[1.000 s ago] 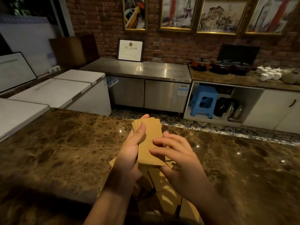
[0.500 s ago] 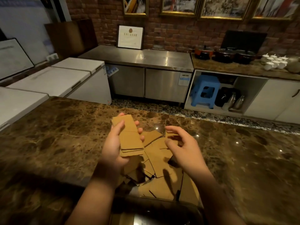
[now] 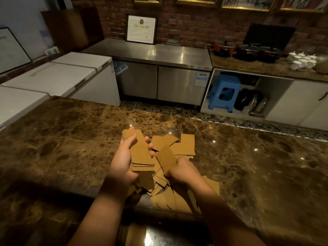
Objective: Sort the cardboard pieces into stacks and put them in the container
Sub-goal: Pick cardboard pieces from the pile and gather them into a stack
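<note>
Your left hand (image 3: 124, 162) clasps the squared stack (image 3: 140, 153) just left of the loose pile (image 3: 170, 192) on the worktop (image 3: 248, 166), keeping it aligned, while your right hand (image 3: 181, 173) pinches a single piece (image 3: 166, 157) above that pile, probably to add it.

Two bare forearms are entering from the frame's 6 o'clock edge, one from 7 o'clock, the other from 5 o'clock. No sleeve is showing on either arm. The left hand (image 3: 124, 162) and the right hand (image 3: 181, 173) are wearing nothing: skin is showing from wrist to fingertips.
</note>
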The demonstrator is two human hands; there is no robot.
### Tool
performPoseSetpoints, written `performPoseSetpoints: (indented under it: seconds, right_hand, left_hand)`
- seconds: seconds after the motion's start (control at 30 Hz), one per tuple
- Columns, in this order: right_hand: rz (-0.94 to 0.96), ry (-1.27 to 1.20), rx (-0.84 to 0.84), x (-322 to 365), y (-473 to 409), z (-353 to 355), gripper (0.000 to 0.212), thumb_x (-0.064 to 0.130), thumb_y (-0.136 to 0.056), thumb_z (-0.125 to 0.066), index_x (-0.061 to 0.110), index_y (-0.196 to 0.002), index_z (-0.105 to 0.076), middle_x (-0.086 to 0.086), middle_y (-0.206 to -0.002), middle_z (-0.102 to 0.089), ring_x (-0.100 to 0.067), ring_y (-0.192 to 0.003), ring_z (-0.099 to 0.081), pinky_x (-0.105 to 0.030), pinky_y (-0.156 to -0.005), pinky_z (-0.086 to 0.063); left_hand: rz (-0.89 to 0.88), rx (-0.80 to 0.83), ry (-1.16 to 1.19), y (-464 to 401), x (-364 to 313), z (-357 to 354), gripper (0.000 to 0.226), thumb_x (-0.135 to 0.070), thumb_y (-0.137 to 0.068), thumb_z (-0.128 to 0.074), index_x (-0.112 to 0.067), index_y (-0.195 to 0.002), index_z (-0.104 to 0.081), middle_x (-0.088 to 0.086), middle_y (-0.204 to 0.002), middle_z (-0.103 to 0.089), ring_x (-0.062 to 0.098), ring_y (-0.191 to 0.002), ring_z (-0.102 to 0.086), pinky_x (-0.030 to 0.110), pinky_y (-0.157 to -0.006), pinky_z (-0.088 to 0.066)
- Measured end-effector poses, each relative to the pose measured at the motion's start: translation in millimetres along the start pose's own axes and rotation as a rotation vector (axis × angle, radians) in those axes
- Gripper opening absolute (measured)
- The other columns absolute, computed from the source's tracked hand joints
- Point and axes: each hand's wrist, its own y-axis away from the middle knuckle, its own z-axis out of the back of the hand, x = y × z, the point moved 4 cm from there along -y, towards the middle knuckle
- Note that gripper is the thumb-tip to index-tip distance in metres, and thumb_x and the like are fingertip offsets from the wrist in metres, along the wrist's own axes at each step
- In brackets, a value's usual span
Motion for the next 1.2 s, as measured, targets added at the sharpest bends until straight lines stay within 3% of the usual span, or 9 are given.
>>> performPoseSetpoints:
  seconds: [0.13, 0.2, 0.3, 0.4, 0.53, 0.63, 0.77, 0.9, 1.2]
  right_hand:
    - [-0.088, -0.003, -0.068, -0.3, -12.0, 14.2, 0.050, 0.044, -0.091, -0.059, 0.018, -0.133, -0.052, -0.005, -0.111, -0.043, -0.024, -0.101, -0.053, -0.036, -0.087, -0.048]
    - [-0.134, -0.101, -0.065, 1.4, -18.2, 24.2, 0.049, 0.040, -0.093, -0.058, 0.017, -0.135, -0.048, -0.012, -0.128, -0.046, -0.029, -0.106, -0.058, -0.038, -0.084, -0.054]
    - [-0.111, -0.504, -0.064, 3.5, -27.2, 40.0, 0.019, 0.023, -0.093, -0.065, 0.015, -0.108, -0.055, -0.010, -0.102, -0.065, -0.024, -0.082, -0.066, -0.033, -0.057, -0.053]
    - [-0.080, -0.714, -0.096, 12.9, -38.6, 53.1, 0.010, 0.012, -0.094, -0.065, 0.015, -0.103, -0.060, -0.011, -0.101, -0.071, -0.025, -0.085, -0.069, -0.042, -0.072, -0.059]
    - [-0.106, -0.472, -0.119, 39.2, -72.3, 57.3, 0.043, 0.014, -0.098, -0.046, -0.004, -0.137, -0.050, -0.019, -0.113, -0.062, -0.020, -0.075, -0.058, -0.037, -0.066, -0.053]
    - [-0.170, -0.231, -0.141, 56.0, -95.5, 43.2, 0.070, 0.034, -0.095, -0.044, 0.002, -0.154, -0.024, -0.019, -0.141, -0.052, -0.036, -0.117, -0.057, -0.044, -0.096, -0.051]
    - [-0.227, 0.162, -0.187, 63.7, -125.7, 15.9, 0.079, 0.044, -0.085, -0.064, 0.009, -0.149, -0.034, -0.016, -0.145, -0.035, -0.035, -0.128, -0.041, -0.045, -0.100, -0.045]
    - [-0.135, 0.224, -0.288, 70.7, -128.4, 12.5, 0.052, 0.034, -0.082, -0.072, 0.012, -0.128, -0.059, -0.015, -0.135, -0.056, -0.033, -0.122, -0.053, -0.043, -0.096, -0.050]
    - [0.324, -0.686, -0.196, 53.7, -13.6, 74.6, 0.033, 0.026, -0.080, -0.082, 0.034, -0.099, -0.057, 0.014, -0.089, -0.068, -0.001, -0.081, -0.064, -0.019, -0.059, -0.044]
  left_hand:
    - [0.022, -0.004, -0.041, -0.4, -1.2, -2.7, 0.052, -0.031, -0.101, -0.049, -0.030, -0.058, -0.079, 0.008, -0.070, -0.075, 0.022, -0.073, -0.068, 0.037, -0.065, -0.056]
    - [0.017, -0.027, -0.014, 0.9, -6.1, -3.5, 0.039, -0.029, -0.100, -0.051, -0.032, -0.076, -0.081, 0.011, -0.077, -0.075, 0.024, -0.072, -0.069, 0.039, -0.065, -0.056]
    - [-0.025, -0.065, 0.006, -0.8, -15.5, 1.4, 0.023, -0.027, -0.099, -0.054, -0.039, -0.116, -0.062, 0.014, -0.097, -0.073, 0.026, -0.073, -0.073, 0.040, -0.064, -0.059]
    - [-0.044, -0.040, 0.010, -0.5, -20.7, 1.7, 0.029, -0.027, -0.099, -0.053, -0.039, -0.126, -0.058, 0.015, -0.106, -0.071, 0.025, -0.072, -0.074, 0.039, -0.063, -0.060]
    - [-0.043, -0.019, 0.011, -1.9, -20.5, -3.3, 0.031, -0.026, -0.099, -0.053, -0.038, -0.128, -0.056, 0.016, -0.111, -0.068, 0.026, -0.074, -0.073, 0.039, -0.062, -0.060]
    - [-0.051, -0.002, -0.020, -4.1, -18.4, -10.4, 0.030, -0.025, -0.099, -0.054, -0.038, -0.126, -0.058, 0.017, -0.114, -0.067, 0.026, -0.077, -0.072, 0.039, -0.064, -0.059]
    - [-0.066, -0.004, -0.039, -13.4, -17.9, -11.1, 0.029, -0.024, -0.098, -0.055, -0.038, -0.124, -0.060, 0.019, -0.112, -0.070, 0.028, -0.075, -0.073, 0.040, -0.062, -0.059]
    - [-0.084, -0.013, -0.042, -17.2, -21.1, -10.4, 0.030, -0.021, -0.098, -0.054, -0.035, -0.124, -0.060, 0.020, -0.108, -0.067, 0.029, -0.071, -0.071, 0.039, -0.058, -0.057]
    - [-0.320, -0.048, -0.239, 1.5, -16.6, -25.7, 0.033, -0.019, -0.098, -0.056, -0.048, -0.112, -0.061, 0.001, -0.086, -0.077, 0.017, -0.070, -0.074, 0.031, -0.052, -0.058]
